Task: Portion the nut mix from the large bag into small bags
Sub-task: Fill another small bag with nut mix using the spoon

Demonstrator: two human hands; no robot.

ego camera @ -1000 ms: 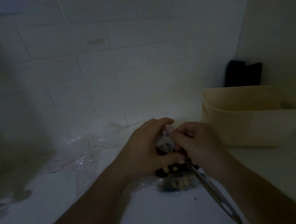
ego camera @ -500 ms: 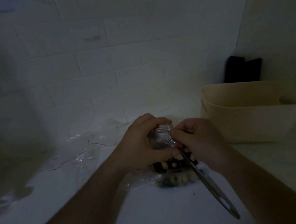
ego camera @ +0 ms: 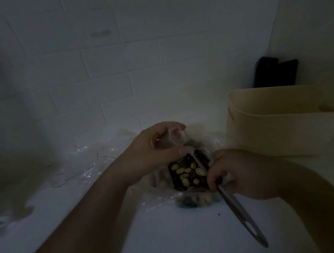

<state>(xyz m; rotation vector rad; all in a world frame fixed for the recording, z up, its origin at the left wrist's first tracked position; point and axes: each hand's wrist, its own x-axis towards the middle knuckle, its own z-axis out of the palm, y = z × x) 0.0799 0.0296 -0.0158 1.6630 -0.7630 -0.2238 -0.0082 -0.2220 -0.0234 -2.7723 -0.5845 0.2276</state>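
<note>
Lighting is dim. A white countertop point(ego camera: 177, 238) runs back to a white brick-pattern tiled wall point(ego camera: 139, 60) at 12 o'clock, which meets a plain side wall at 1 o'clock. Two dark flat objects point(ego camera: 275, 72) stand propped in that corner; what they are cannot be told.

Left hand point(ego camera: 154, 152): fingers and thumb curled around a small clear bag point(ego camera: 172, 138), gripping it with its mouth held open and facing the camera. The bag's contents cannot be made out. A thin red line shows at its rim.

Right hand point(ego camera: 240, 172): fingers clenched around the handle of a metal scoop point(ego camera: 238, 205). The handle runs out toward 5 o'clock and ends in a hanging hole. The working end points toward 11 o'clock and reaches the left thumb, just below the small bag's mouth.

The large bag point(ego camera: 188, 173), clear plastic, lies on the countertop between and beneath the two hands, holding the nut mix point(ego camera: 186, 171) of pale nuts among dark pieces.

A cream plastic bin point(ego camera: 278, 132) stands at 2 o'clock, near the right hand; its interior is not visible. Crumpled clear plastic bags point(ego camera: 83, 163) lie at 9 o'clock, against the wall base.
</note>
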